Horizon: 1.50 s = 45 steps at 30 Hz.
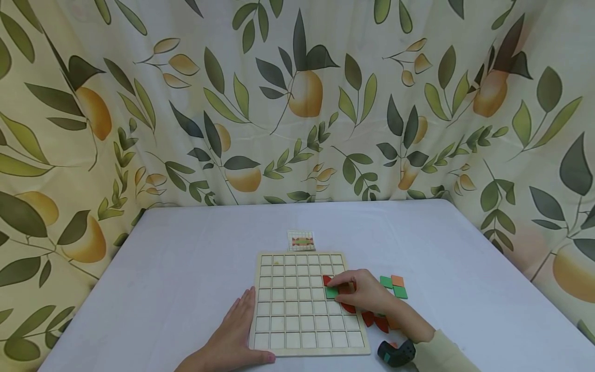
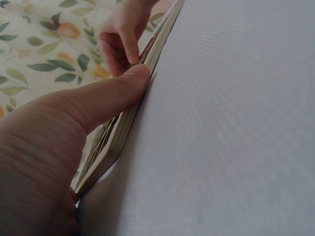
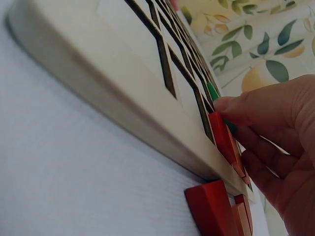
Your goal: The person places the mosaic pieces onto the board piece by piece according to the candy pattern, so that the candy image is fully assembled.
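Green square point(image 1: 331, 293), the only one that shows on the grid board point(image 1: 279, 310), sits toward the right side, pinched between the thumb and fingers of the right hand point(image 1: 364, 292); whether it lies flat in its cell is hard to make out; next to it on the board two red pieces show, a farther one point(image 1: 326, 279) and a nearer one point(image 1: 348, 308), both partly covered by the hand; more red peeks out behind the fingers, too hidden to count; the board counts seven rows of seven cells; the left hand point(image 1: 232, 330) rests along its left edge, fingers straight, thumb spread wide to the near edge.

Right of the board lie two green tiles point(image 1: 401, 292) and one orange tile point(image 1: 397, 280), close together; nearer the person are two red tiles point(image 1: 381, 324), with orange and green bits partly under the forearm, their number unclear; one black device point(image 1: 396, 353) stands beside the right sleeve point(image 1: 441, 354); just beyond the board, one card point(image 1: 301, 241) bears a figure too small to read in detail; all rest on one white desk point(image 1: 186, 268); behind, a leaf-and-fruit curtain point(image 1: 353, 26) is cut off by the frame.
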{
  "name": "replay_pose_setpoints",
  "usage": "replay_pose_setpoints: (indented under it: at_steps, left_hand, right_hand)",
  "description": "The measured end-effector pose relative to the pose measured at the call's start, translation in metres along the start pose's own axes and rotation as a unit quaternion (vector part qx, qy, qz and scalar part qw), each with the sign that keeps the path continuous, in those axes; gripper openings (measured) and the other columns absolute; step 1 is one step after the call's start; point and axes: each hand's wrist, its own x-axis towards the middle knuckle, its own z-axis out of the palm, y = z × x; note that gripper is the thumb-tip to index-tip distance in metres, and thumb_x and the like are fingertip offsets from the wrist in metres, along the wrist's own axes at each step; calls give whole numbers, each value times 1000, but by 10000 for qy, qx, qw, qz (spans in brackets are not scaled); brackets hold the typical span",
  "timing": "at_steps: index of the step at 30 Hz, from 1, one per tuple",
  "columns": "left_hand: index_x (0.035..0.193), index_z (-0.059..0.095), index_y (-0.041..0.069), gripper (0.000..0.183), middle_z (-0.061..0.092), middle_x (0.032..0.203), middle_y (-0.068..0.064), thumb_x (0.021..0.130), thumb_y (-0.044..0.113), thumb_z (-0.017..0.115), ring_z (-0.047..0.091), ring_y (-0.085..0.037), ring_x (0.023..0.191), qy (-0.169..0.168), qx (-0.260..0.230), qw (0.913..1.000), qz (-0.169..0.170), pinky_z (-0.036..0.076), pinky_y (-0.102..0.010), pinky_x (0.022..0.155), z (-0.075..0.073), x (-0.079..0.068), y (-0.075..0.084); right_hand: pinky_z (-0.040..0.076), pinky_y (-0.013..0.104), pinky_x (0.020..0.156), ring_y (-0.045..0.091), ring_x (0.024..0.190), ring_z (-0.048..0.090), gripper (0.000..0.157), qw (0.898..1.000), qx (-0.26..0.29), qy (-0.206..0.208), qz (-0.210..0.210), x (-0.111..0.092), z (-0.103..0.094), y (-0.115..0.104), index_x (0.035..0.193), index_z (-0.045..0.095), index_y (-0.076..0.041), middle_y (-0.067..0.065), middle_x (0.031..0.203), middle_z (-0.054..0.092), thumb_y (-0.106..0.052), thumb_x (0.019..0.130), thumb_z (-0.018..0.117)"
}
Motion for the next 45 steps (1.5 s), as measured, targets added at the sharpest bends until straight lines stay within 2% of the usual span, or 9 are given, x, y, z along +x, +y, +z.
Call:
replay_pose_setpoints:
  at_steps: [24,29,33,36,40,45]
  left_hand:
    - [144,2,-5,130,8,151,-19,61,72,65,3,-27,138,41,-29,9999,96,1,-39,105,-1,0,0]
    - [144,2,-5,130,8,151,-18,62,72,65,3,-27,138,63,-25,9999,128,-5,-27,106,-1,-1,-1]
    - [145,2,-4,130,7,151,-18,61,73,64,3,-27,138,56,17,10000,77,-12,-15,102,-1,0,-1]
    - [145,1,-4,130,7,151,-17,61,74,63,2,-26,138,42,40,10000,43,-13,-13,100,-2,0,-1]
    - [145,1,-5,130,7,151,-18,61,73,64,3,-27,138,79,41,9999,130,-13,-15,101,-1,-1,-3]
    - [144,2,-6,129,7,151,-20,62,72,64,4,-29,138,102,28,9998,190,-13,-15,101,0,-1,-3]
  right_hand:
    - [47,31,82,19,98,55,23,10000,16,-77,23,0,-1,0,101,71,-16,-7,102,65,-13,79,73]
    - [47,31,82,18,97,55,23,10000,37,-64,30,-1,-1,0,102,71,-16,-7,102,65,-14,79,73]
    - [47,29,75,18,92,55,24,9999,63,46,93,-2,-4,0,102,71,-19,-8,101,66,-16,79,74]
    - [47,33,78,18,95,56,24,9998,76,163,79,-4,-8,1,103,71,-17,-7,102,66,-16,79,74]
    - [44,44,89,21,104,56,24,9994,224,250,-15,-8,-14,3,103,71,-12,-1,103,66,-15,79,74]
    - [42,49,90,26,104,57,25,9987,429,218,-180,-11,-19,6,104,69,-7,4,104,67,-10,79,72]
